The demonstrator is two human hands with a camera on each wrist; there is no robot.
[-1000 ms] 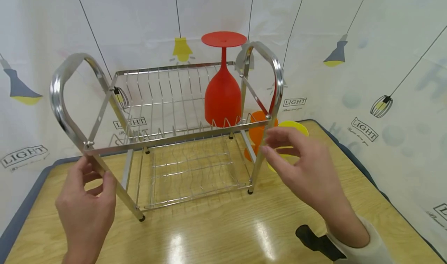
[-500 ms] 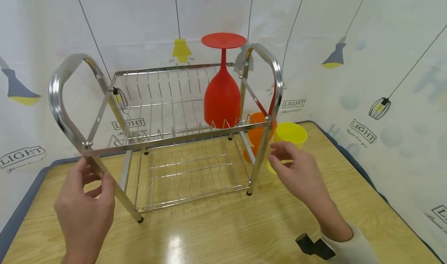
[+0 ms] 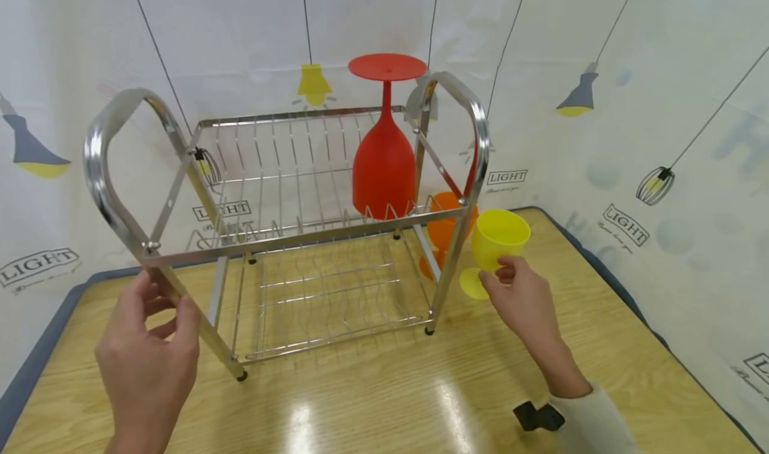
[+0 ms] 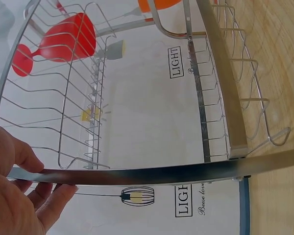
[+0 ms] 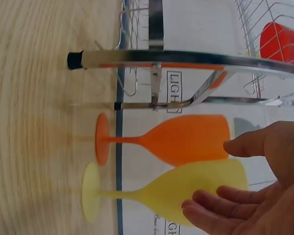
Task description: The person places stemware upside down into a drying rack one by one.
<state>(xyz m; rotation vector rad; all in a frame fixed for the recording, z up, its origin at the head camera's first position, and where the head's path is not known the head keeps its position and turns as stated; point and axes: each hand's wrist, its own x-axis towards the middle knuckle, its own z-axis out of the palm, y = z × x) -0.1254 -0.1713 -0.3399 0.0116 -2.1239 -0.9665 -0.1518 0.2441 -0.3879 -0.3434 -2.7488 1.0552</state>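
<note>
A two-tier chrome dish rack (image 3: pixel 303 238) stands on the table. My left hand (image 3: pixel 147 354) holds its left front leg, with thumb and fingers on either side of the metal bar (image 4: pixel 137 176) in the left wrist view. Upside down on the upper tier, at its right end, is a red goblet (image 3: pixel 384 167). To the right of the rack, a yellow goblet (image 3: pixel 500 230) stands upright. My right hand (image 3: pixel 523 300) is at its bowl; in the right wrist view the thumb and fingers are spread apart around the bowl, not closed on it.
An orange goblet (image 5: pixel 186 139) stands upright beside the yellow one, partly behind the rack's right legs in the head view. The lower wire tier (image 3: pixel 330 300) sits low over the wooden table (image 3: pixel 360 400). A lamp-printed sheet (image 3: pixel 601 133) hangs behind.
My right hand has moved right and down, from beside the rack's right front leg to the yellow goblet's bowl. The left hand keeps its hold on the rack.
</note>
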